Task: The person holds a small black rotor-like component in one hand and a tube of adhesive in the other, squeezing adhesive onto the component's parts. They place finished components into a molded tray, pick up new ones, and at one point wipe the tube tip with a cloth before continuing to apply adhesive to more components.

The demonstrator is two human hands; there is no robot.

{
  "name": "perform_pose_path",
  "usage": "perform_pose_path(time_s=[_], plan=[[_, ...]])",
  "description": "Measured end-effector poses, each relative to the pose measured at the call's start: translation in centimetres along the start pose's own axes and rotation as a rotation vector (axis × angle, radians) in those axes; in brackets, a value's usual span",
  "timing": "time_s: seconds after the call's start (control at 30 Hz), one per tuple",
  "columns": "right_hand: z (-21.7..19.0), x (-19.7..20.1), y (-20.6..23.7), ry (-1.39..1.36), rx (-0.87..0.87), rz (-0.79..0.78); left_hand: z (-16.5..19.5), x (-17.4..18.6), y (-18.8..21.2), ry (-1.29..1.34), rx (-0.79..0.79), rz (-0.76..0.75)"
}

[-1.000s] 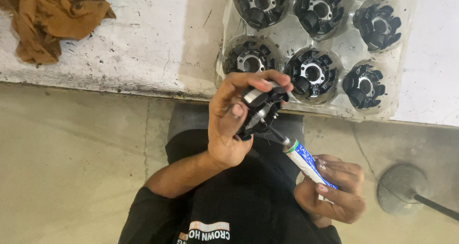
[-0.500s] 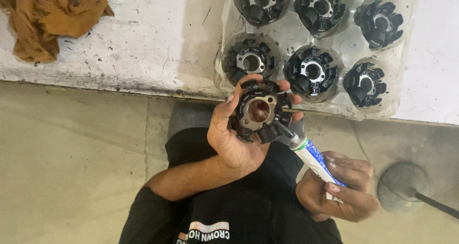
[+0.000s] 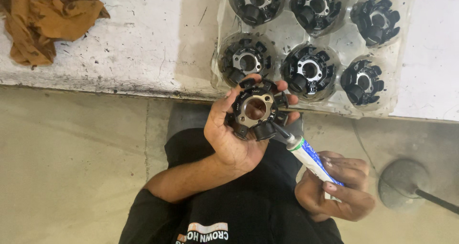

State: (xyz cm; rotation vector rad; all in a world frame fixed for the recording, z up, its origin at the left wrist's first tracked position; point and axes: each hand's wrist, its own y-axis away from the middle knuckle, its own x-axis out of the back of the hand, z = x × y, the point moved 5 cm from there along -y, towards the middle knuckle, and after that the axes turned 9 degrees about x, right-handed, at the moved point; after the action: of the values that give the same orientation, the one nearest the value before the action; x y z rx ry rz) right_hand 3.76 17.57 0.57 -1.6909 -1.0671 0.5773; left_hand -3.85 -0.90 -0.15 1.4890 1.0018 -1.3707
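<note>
Scuffed white worktop (image 3: pixel 143 48), dirt-marked along its edge; bare grey concrete floor (image 3: pixel 71 167) below; even, flat lighting.

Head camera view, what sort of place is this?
Probably a small assembly or repair workshop: a clear tray of black round motor parts on a scuffed white bench, a stained rag, a bare concrete floor.

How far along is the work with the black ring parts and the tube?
Done: nothing can be confirmed; no paste shows on any part.
In hand: the left hand holds one ring part, and the right hand puts the tube nozzle at its lower edge.
Left: six parts lie in the tray; whether they are treated cannot be told.
</note>
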Motion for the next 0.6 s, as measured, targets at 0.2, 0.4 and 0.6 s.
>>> perform_pose_path(time_s=[0.2, 0.4, 0.6], plan=[[-0.8, -0.2, -0.8, 0.071, -0.015, 0.025, -0.5, -0.7, -0.2, 0.077, 0.079, 0.058], [0.4, 1.3, -1.7, -0.005, -0.05, 0.223, 0.5, -2.3, -2.8, -0.146, 0.062, -0.102], [2.4, 4.9, 0.0, 0.043, -0.295, 0.421, 3.6, -3.1, -17.0, -0.739, -0.033, -0.103]])
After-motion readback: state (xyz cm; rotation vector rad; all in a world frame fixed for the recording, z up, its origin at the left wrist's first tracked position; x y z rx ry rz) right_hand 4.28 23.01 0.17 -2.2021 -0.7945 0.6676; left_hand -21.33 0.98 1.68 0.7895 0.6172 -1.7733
